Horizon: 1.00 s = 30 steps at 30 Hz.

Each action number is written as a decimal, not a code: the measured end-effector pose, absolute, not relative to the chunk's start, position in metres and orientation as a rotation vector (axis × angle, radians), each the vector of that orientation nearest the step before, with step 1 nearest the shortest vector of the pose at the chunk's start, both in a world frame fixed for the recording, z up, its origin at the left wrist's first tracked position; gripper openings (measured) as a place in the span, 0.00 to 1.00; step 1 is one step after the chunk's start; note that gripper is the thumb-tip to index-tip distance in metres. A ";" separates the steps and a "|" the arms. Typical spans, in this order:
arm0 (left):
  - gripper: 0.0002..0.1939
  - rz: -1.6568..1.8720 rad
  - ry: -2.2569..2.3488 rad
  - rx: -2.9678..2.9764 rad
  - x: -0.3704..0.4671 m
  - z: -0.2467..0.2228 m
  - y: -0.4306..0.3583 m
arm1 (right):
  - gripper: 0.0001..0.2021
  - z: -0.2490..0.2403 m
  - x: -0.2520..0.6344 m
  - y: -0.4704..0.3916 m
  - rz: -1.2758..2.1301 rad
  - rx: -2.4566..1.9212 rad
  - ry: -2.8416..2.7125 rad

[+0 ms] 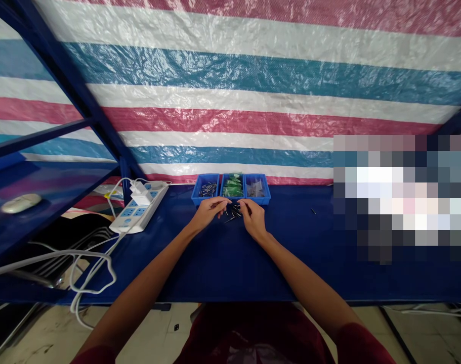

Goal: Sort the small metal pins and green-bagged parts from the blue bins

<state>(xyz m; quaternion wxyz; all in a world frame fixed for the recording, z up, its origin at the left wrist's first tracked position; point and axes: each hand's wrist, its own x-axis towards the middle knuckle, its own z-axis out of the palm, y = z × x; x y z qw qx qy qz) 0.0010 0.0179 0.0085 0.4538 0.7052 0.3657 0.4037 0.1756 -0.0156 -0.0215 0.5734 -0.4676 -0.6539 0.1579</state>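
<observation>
Your left hand [207, 213]: fingers curled, hold unclear
Your right hand [255, 220]: fingers curled, hold unclear
Middle bin [234, 199]: green packets [233, 190] inside
Loose dark pins [231, 219]: outside, in front of that bin

We see bright glare flecking the striped sheet [230, 76] at twelve o'clock, and heavy pixelation at three o'clock.
</observation>
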 end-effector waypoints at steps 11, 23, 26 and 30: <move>0.16 0.881 0.913 1.734 -0.003 0.017 0.010 | 0.12 -0.021 0.174 -0.018 0.436 -0.978 -1.679; 0.16 0.860 0.873 1.785 -0.004 0.019 0.009 | 0.12 -0.021 0.175 -0.016 0.440 -0.970 -1.757; 0.17 0.943 0.913 1.787 -0.005 0.018 0.012 | 0.13 -0.022 0.175 -0.015 0.427 -1.000 -1.715; 0.15 0.959 0.965 1.856 -0.006 0.017 0.014 | 0.14 -0.024 0.176 -0.013 0.410 -1.053 -1.676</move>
